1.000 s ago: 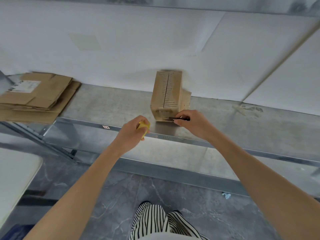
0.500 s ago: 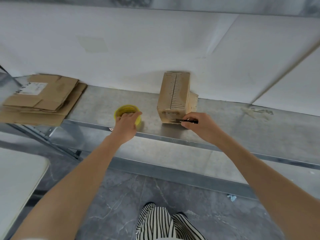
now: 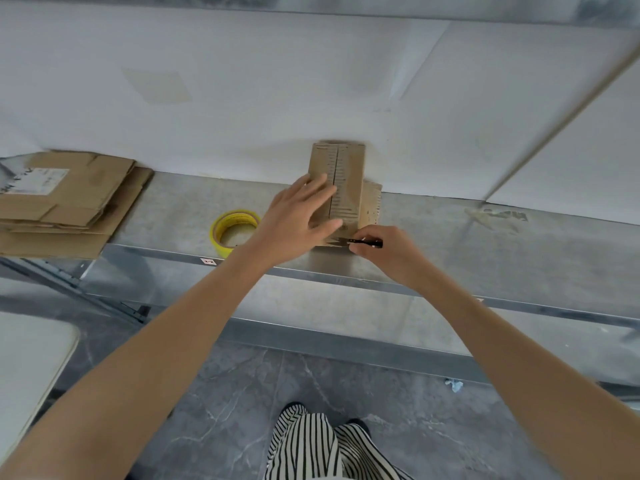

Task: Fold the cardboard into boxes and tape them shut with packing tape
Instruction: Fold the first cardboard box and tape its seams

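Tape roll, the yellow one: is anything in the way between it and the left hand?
Nothing visible is. The tape roll lies on the shelf just left of the left hand, which rests flat on the box; only shelf surface shows between them.

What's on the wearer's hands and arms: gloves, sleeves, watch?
Nothing worn. Left hand and right hand are bare, no gloves, rings or watch. Left forearm and right forearm are uncovered, no sleeve in view.
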`<state>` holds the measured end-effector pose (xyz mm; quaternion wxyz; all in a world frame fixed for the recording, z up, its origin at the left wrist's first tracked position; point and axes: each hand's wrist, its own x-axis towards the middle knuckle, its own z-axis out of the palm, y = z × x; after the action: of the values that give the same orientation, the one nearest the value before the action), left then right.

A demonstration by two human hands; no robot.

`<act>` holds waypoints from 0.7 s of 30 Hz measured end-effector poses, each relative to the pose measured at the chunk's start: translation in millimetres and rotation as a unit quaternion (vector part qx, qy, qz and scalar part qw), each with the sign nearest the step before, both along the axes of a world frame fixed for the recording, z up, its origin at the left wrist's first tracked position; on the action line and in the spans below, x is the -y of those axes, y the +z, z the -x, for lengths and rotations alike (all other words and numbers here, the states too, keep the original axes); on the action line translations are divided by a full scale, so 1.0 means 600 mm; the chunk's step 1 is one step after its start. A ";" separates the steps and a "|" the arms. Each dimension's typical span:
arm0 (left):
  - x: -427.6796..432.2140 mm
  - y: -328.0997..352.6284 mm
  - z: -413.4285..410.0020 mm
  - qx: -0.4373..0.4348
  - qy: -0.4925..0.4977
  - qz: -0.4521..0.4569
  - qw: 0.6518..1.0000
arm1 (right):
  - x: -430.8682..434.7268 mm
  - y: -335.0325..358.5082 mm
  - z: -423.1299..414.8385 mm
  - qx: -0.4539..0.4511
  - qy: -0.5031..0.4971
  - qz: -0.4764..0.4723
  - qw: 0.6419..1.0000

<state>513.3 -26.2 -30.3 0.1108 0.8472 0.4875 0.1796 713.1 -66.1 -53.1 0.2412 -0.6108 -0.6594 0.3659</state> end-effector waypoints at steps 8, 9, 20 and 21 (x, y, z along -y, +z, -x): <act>-0.018 -0.022 -0.002 -0.086 -0.027 -0.070 0.994 | 0.015 -0.027 -0.010 0.085 0.079 0.057 0.992; -0.017 -0.021 -0.003 -0.090 -0.029 -0.073 0.993 | 0.020 -0.035 -0.014 0.094 0.076 0.068 0.990; -0.021 -0.046 -0.011 -0.140 -0.032 -0.168 0.975 | 0.020 -0.079 -0.082 0.123 -0.078 -0.010 0.989; -0.019 -0.051 -0.013 -0.147 -0.025 -0.168 0.974 | 0.021 -0.082 -0.087 0.142 -0.087 -0.019 0.986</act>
<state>521.0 -14.9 -60.7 -0.1012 0.8829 0.4398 0.1294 765.1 -78.9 -102.6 0.1879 -0.7071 -0.6379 0.2403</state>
